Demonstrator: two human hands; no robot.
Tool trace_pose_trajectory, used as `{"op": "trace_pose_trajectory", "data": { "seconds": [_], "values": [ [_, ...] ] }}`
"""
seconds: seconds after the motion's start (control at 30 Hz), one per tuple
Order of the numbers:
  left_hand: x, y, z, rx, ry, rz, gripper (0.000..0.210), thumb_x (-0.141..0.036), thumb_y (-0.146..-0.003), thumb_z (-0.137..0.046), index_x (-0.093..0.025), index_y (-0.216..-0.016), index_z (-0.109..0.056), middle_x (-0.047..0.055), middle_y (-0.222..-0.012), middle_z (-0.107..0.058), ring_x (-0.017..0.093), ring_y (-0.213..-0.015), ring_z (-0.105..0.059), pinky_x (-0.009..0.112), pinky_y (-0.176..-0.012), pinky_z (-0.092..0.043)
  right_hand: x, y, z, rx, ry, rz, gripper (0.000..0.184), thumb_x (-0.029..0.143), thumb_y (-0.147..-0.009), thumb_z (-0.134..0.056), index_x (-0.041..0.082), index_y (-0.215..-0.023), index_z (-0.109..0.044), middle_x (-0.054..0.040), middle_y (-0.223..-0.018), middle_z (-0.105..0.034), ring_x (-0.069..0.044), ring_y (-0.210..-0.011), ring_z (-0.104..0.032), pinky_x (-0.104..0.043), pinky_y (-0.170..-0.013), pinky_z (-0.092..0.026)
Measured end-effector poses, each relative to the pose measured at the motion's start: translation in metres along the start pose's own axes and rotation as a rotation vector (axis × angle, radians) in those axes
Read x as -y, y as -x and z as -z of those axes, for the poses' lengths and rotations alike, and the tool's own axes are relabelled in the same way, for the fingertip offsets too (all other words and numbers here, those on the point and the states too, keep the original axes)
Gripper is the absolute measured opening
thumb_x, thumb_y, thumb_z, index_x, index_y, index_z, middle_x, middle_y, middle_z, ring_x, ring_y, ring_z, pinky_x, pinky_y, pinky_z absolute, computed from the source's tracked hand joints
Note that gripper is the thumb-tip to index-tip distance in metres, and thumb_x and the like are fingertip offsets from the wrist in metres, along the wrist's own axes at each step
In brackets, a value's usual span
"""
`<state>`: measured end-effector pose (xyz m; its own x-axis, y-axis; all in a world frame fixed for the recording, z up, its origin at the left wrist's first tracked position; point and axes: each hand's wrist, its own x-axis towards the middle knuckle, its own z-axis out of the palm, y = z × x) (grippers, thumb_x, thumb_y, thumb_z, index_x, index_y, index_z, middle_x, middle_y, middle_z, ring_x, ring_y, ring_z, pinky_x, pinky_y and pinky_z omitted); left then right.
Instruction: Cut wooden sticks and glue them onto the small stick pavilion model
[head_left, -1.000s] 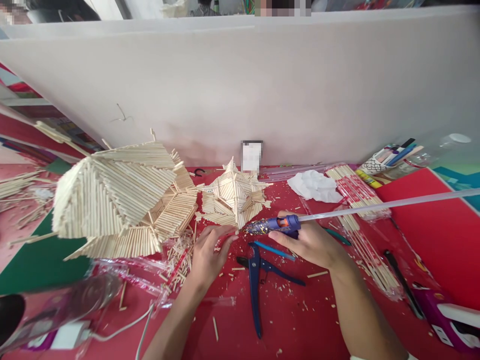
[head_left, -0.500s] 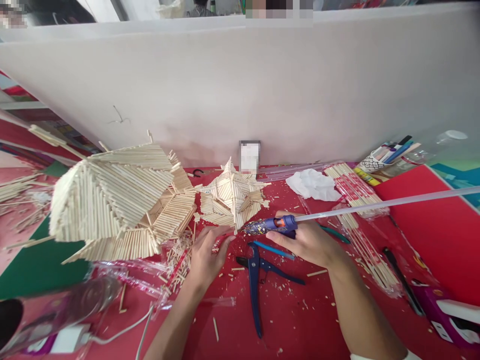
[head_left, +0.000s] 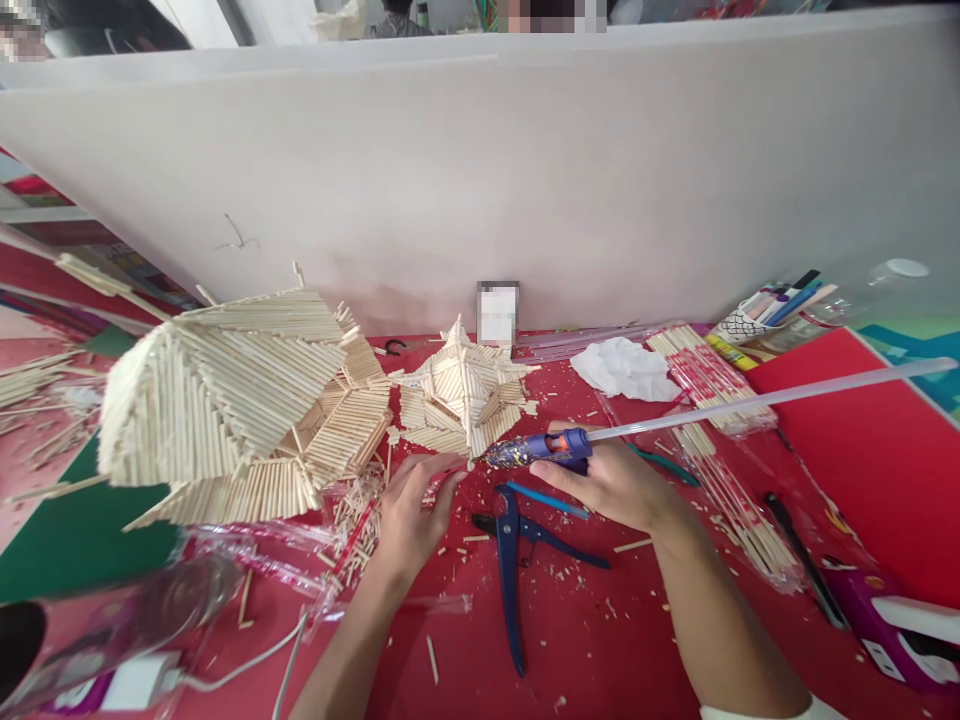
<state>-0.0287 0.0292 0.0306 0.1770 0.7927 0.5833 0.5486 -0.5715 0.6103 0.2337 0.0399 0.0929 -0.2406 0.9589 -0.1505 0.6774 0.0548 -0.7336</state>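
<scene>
Since the earlier frame, the rear end of the glue stick (head_left: 750, 403) is rising slightly and coming into view, while both hands are keeping nearly the same position.

The small stick model (head_left: 466, 390) is standing near the middle of the worktop (head_left: 600, 650). Its peaked top and flared lower panels are showing close rows of sticks, so the main shape is apparently complete; attention is apparently resting on the front corner. Any remaining joints are not showing clearly.

The right hand (head_left: 619, 485) is closing around the glue gun (head_left: 532, 450), whose nozzle is pointing at that corner; contact is too small to confirm. The left hand (head_left: 411, 495) is holding its thumb and forefinger slightly parted beside the same corner; whether it is gripping anything cannot be told.

Just to the left, the large stick model (head_left: 225, 390) is also displaying a broadly covered roof, with some sticks projecting. Nearer the person, the blue cutter (head_left: 508, 560) is lying with handles spread. Stick offcuts (head_left: 356, 515) are lying beside the left hand, and packaged sticks (head_left: 750, 530) are lying farther right.
</scene>
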Motion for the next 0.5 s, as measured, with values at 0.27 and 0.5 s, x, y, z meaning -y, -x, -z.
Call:
{"op": "trace_pose_trajectory", "data": {
  "seconds": [0.27,0.5],
  "values": [
    [0.0003,-0.0005,-0.0004,-0.004,-0.011,-0.021,0.012,-0.016,-0.096,-0.066,-0.021,-0.107,-0.066,0.004,-0.093,-0.079,0.017,-0.084,-0.075,0.028,-0.076,-0.061,0.0025,-0.0001,0.0006,0.015,-0.001,-0.001,0.039,0.062,-0.092,-0.058,0.024,-0.084,-0.064,-0.0007,-0.078,-0.07,-0.021,-0.074,-0.065,-0.029,-0.064,-0.045],
    [-0.0004,-0.0008,-0.0005,0.003,-0.017,-0.021,0.011,-0.017,-0.097,-0.064,-0.022,-0.107,-0.066,0.004,-0.092,-0.079,0.017,-0.083,-0.075,0.028,-0.076,-0.062,0.0002,0.0013,0.0048,0.048,0.031,0.035,0.037,0.06,-0.091,-0.059,0.024,-0.08,-0.062,0.001,-0.071,-0.067,-0.019,-0.067,-0.064,-0.029,-0.063,-0.045]
  ]
}}
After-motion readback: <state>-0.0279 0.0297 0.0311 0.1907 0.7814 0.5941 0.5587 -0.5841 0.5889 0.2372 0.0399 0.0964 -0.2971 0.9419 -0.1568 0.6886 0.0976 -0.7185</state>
